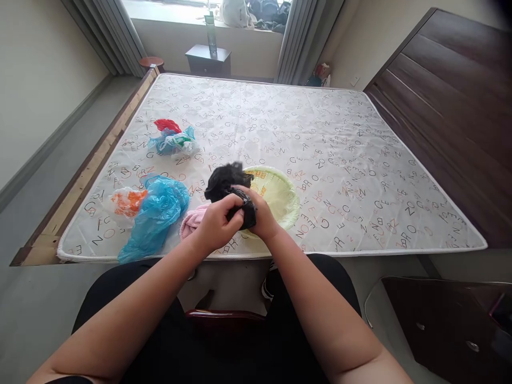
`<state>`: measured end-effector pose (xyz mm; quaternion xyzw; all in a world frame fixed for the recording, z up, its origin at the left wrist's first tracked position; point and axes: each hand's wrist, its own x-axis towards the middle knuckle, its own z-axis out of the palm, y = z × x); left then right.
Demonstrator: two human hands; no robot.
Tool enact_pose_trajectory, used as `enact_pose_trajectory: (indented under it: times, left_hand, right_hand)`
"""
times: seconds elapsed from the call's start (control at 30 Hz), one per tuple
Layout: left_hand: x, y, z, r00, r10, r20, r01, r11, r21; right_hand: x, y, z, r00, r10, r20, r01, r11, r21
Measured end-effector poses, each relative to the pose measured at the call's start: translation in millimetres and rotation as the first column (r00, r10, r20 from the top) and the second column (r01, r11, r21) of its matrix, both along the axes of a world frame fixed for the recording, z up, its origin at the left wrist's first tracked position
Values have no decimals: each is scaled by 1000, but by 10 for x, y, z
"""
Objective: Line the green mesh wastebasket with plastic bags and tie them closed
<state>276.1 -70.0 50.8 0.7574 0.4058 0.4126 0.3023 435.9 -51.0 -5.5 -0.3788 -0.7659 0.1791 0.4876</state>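
Observation:
Both my hands are closed on a crumpled black plastic bag (224,181), held above the near edge of the mattress. My left hand (222,220) pinches a bunched part of it, and my right hand (262,213) wraps round the same bunch from the other side. The bag's loose, puffed end sticks out beyond my fingers. Partly behind my right hand is a round basin (284,200) covered with pale yellow-green plastic. A pink cloth (192,221) lies just left of my left hand, partly hidden by it.
A crumpled blue plastic bag (162,205) and a white-and-orange bag (128,202) lie on the left of the mattress (352,186). Farther back sits a heap of red, blue and white bags (172,138). A dark headboard (452,117) rises at right; a nightstand (208,61) stands beyond.

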Motion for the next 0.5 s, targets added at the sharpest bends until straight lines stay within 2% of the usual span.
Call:
enact_pose_trajectory:
  times: [0.1, 0.17, 0.23, 0.27, 0.33, 0.4, 0.5]
  left_hand:
    - [-43, 45, -57, 980, 196, 19, -197, 969, 150]
    - [-66, 104, -99, 965, 257, 48, -262, 955, 137]
    - [-48, 139, -140, 967, 216, 133, -216, 976, -12]
    - [-18, 139, -161, 962, 172, 211, -149, 981, -123]
    - [81, 98, -206, 912, 113, 394, 27, 942, -333]
    - [204, 20, -247, 831, 162, 532, 123, 879, -460]
    - [338, -75, -277, 712, 353, 607, 60, 831, -553]
  right_hand:
    - [21, -1, 27, 998, 4, -70, -11, 996, -89]
    - [20, -25, 72, 992, -28, -119, 13, 992, -125]
    - [-3, -59, 112, 986, -55, -158, 27, 984, -176]
    - [-23, -78, 126, 982, -81, -172, 46, 978, -201]
    - [-82, -115, 141, 972, -144, -187, 102, 971, -216]
    - [-157, -151, 149, 966, -177, -187, 146, 975, -169]
    - [-270, -205, 167, 966, -220, -136, 209, 974, -92]
